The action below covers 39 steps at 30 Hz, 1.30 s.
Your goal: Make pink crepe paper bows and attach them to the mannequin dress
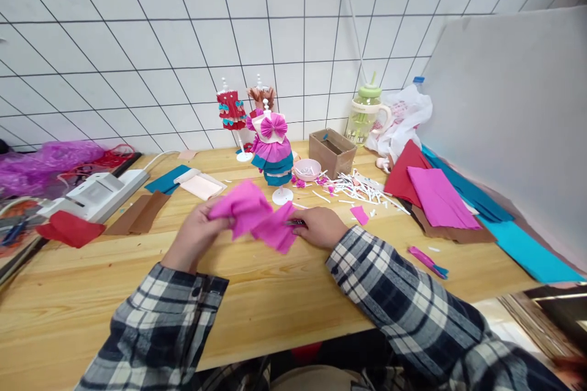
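Both hands hold a crumpled piece of pink crepe paper (257,215) just above the wooden table (257,293). My left hand (195,235) pinches its left edge with closed fingers. My right hand (321,227) is closed at the paper's right end, also around a small dark tool I cannot make out. Just behind the paper stands a small mannequin (272,146) in a pink and teal paper dress with a pink bow. A red-dressed mannequin (232,111) stands further back left.
Stacked red, pink, teal and brown paper sheets (440,198) lie at the right under a white board (513,116). White paper scraps (362,188), a pink bowl (307,168), a cardboard box (331,151) and a green-lidded bottle (364,111) are behind. A white device (98,192) sits left.
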Each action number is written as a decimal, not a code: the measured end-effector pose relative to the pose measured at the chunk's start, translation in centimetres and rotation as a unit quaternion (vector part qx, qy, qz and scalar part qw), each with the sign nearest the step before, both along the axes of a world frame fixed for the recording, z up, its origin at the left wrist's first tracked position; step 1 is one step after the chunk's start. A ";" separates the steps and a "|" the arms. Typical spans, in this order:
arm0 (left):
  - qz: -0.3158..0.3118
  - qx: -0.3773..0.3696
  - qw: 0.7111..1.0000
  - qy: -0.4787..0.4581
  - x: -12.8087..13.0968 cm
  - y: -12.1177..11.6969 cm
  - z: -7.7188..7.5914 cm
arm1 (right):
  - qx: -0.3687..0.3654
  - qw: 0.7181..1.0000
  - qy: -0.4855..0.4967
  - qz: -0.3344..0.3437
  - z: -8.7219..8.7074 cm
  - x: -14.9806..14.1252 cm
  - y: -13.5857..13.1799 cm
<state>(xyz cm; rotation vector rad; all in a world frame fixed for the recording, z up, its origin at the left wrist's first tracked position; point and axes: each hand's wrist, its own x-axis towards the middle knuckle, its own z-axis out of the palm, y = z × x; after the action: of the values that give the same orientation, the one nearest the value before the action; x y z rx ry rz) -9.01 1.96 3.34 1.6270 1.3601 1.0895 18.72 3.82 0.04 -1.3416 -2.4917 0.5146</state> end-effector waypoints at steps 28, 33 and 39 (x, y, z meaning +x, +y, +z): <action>0.012 -0.191 0.965 -0.180 3.3 -0.1 -2.1 | -0.061 0.950 0.168 -0.255 0.2 1.4 1.9; 0.023 -0.119 0.985 0.120 3.1 0.2 -2.6 | -0.269 0.898 0.319 -0.138 -0.5 1.3 2.4; 0.018 -0.150 0.964 0.217 2.0 0.4 -2.5 | -0.152 0.891 0.348 -0.248 -1.3 1.4 3.1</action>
<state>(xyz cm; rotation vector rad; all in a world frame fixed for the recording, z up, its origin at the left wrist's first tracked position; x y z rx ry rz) -7.01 2.34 0.81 1.6709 1.7447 0.5200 20.13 6.90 -1.21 -1.4821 -1.4675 1.0593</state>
